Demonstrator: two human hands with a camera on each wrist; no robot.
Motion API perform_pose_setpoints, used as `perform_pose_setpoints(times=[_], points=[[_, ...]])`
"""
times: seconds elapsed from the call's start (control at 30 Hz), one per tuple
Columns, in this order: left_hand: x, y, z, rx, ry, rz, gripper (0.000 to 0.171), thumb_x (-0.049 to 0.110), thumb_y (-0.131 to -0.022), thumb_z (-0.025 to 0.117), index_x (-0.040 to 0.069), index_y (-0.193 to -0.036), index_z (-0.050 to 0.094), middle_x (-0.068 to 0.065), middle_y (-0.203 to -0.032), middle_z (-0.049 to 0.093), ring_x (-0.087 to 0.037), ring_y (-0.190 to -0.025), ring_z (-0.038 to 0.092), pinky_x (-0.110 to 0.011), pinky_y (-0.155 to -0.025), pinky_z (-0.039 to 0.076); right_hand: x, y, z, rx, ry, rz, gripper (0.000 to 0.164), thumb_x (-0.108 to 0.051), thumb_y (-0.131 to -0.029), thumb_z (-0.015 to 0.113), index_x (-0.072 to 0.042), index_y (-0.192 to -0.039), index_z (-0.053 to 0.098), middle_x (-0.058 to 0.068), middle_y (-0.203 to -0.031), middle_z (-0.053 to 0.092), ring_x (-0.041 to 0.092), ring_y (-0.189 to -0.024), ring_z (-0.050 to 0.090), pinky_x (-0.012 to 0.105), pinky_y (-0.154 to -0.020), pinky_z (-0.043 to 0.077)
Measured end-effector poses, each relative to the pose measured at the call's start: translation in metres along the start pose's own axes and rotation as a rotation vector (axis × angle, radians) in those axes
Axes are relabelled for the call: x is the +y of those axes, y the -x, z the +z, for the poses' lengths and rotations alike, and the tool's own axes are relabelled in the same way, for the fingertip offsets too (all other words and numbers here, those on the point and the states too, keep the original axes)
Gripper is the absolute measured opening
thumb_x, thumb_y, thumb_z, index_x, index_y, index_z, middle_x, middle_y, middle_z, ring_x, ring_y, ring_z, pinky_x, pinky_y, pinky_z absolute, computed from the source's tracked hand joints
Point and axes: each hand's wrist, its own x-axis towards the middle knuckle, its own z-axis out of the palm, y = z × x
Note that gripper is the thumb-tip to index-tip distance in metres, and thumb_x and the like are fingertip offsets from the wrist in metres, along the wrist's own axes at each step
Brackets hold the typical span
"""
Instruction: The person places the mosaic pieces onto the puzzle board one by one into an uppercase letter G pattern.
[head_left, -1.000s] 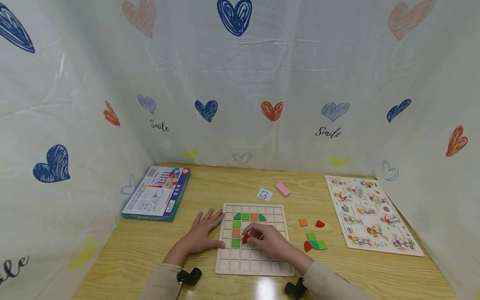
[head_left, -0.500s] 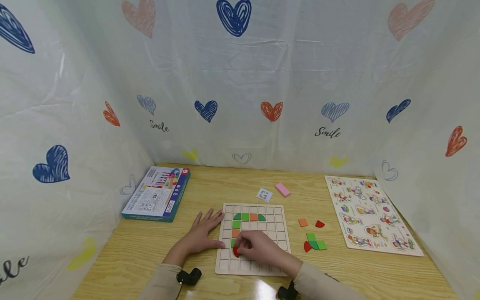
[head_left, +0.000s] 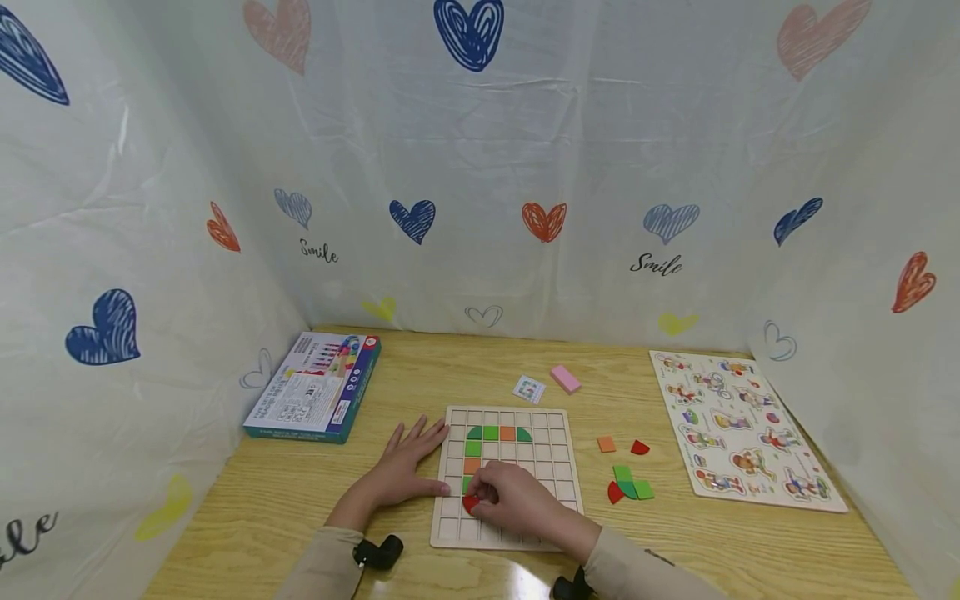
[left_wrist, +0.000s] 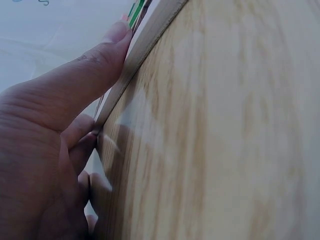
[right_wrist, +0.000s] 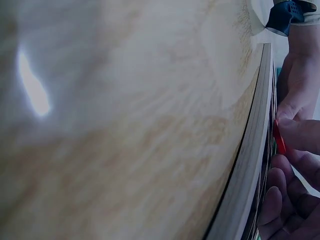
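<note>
A square wooden grid board (head_left: 510,536) lies in front of me. Green and orange tiles form a row and a column in its upper left, with dark green quarter-circles (head_left: 524,435) at the row's ends. My right hand (head_left: 517,500) pinches a red quarter-circle tile (head_left: 470,504) between thumb and fingers, just below the column's lowest green tile (head_left: 467,483). In the right wrist view the red tile (right_wrist: 279,139) stands on edge close to the board. My left hand (head_left: 405,467) lies with fingers spread, thumb and fingertips at the board's left edge.
Right of the board lie an orange tile (head_left: 606,445), a red quarter-circle (head_left: 640,447) and a small cluster of green and red tiles (head_left: 624,475). Behind it are a patterned card (head_left: 528,389) and a pink block (head_left: 566,379). A box (head_left: 313,387) and a picture board (head_left: 742,429) flank the table.
My right hand has moved left and toward me with the red tile, from mid-board to below the column. Over the last half second it shifted only slightly. The left hand stayed still.
</note>
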Motion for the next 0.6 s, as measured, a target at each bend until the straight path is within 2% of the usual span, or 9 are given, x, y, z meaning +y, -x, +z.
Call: perform_pose_setpoints(times=[0.6], points=[[0.0, -0.0016, 0.0001, -0.025, 0.002, -0.026, 0.098, 0.055, -0.084, 0.077, 0.013, -0.161, 0.033, -0.005, -0.168, 0.023, -0.035, -0.156, 0.004, -0.057, -0.122, -0.009, -0.0025, 0.0026, -0.0011, 0.007, 0.031, -0.011, 0.013, -0.021, -0.086, 0.082, -0.019, -0.095, 0.073, -0.016, -0.085, 0.057, -0.003, -0.076, 0.05, 0.017, -0.07, 0.047]])
